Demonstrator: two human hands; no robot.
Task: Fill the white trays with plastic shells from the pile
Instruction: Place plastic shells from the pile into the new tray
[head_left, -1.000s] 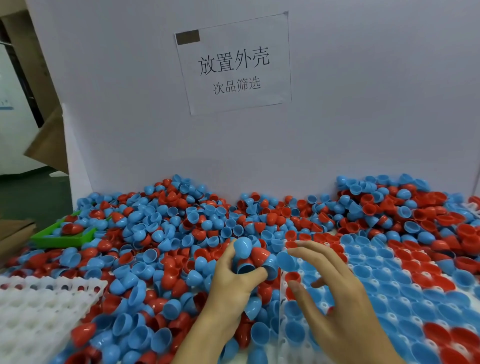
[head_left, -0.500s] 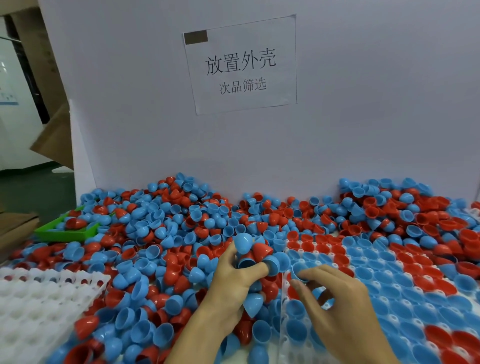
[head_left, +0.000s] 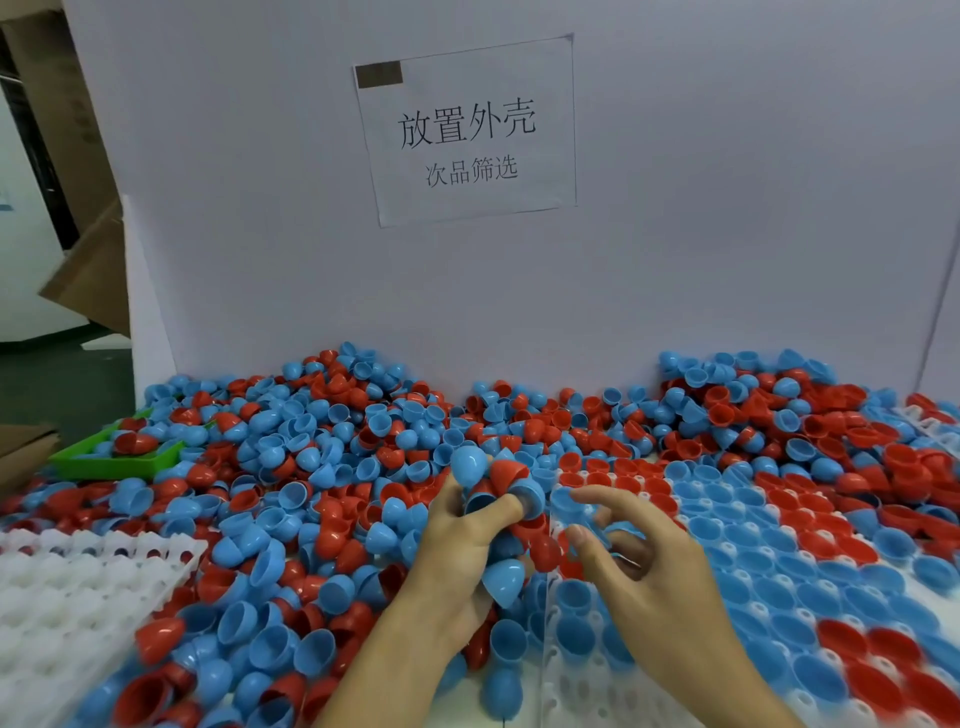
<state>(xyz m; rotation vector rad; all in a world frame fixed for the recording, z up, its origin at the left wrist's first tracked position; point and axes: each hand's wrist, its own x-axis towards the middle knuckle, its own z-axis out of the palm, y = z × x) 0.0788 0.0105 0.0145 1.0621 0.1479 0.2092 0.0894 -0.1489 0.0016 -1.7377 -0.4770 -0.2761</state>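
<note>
Tall pale grey-white board stands upright as backdrop across most of view. White paper sign fixed on board, upper centre, slightly tilted; black Chinese characters in two lines, larger line above smaller. Small dark brown tape strip at sign's top left corner. Shallow bright green plastic tray at left edge. Brown cardboard sheets lean at far left, beyond board. Dark floor below them.

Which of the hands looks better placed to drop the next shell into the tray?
The right hand: it hovers over the white tray, while the left hand grips a bunch of shells.
</note>
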